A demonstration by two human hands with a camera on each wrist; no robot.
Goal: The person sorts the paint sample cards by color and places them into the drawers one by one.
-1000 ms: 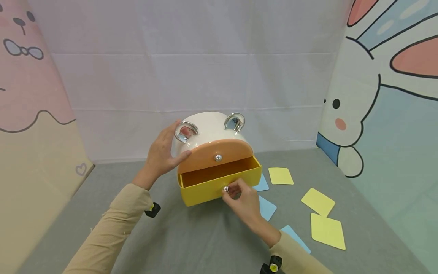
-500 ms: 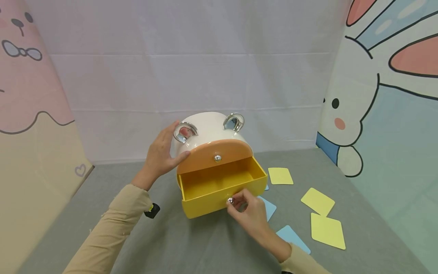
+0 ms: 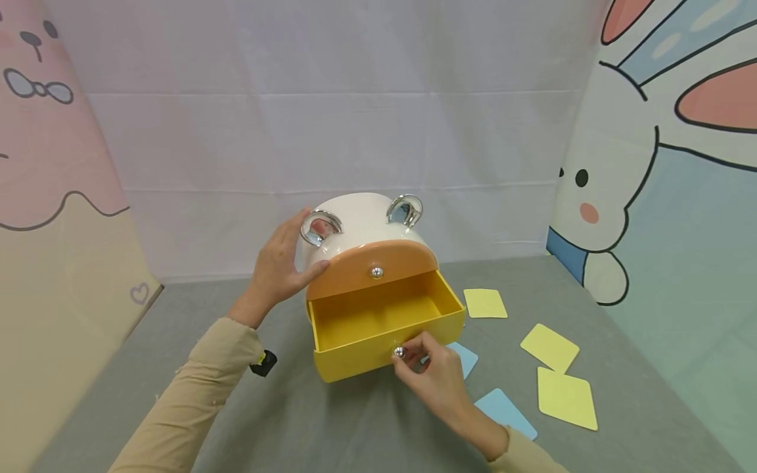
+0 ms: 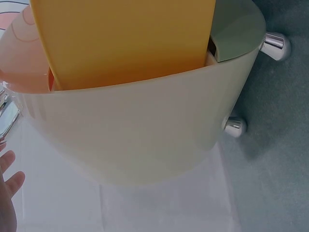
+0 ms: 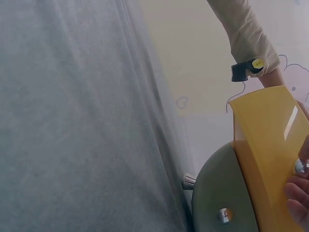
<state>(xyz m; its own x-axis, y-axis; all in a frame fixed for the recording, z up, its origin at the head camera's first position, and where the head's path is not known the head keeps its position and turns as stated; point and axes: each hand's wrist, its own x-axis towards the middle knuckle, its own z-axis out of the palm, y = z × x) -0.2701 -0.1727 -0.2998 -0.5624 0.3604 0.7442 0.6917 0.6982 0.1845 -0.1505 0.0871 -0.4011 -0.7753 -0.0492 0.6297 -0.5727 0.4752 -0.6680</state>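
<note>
A rounded white box (image 3: 367,220) with silver ear-like loops stands on the cloth, its orange upper front (image 3: 349,268) closed. Below that, an empty yellow drawer (image 3: 355,358) is pulled out. The right hand (image 3: 434,378) pinches the silver drawer knob (image 3: 399,352) between thumb and fingers. My left hand (image 3: 278,272) rests on the box's left side, fingers extended by the left loop and thumb on the orange front. In the left wrist view, the drawer's side (image 4: 125,38) juts from the white body (image 4: 130,130). A green lower front (image 5: 222,193) with a knob shows in the right wrist view.
Yellow square cards (image 3: 485,303) lie to the right of the box on the grey cloth (image 3: 284,407). Blue cards (image 3: 505,412) lie nearer the right forearm, one partly behind the hand. A white curtain (image 3: 349,131) hangs behind, with printed panels at both sides.
The right hand has drawn the yellow drawer outward, toward the camera and slightly right, exposing more of its inside. The left hand has kept its place on the box.
</note>
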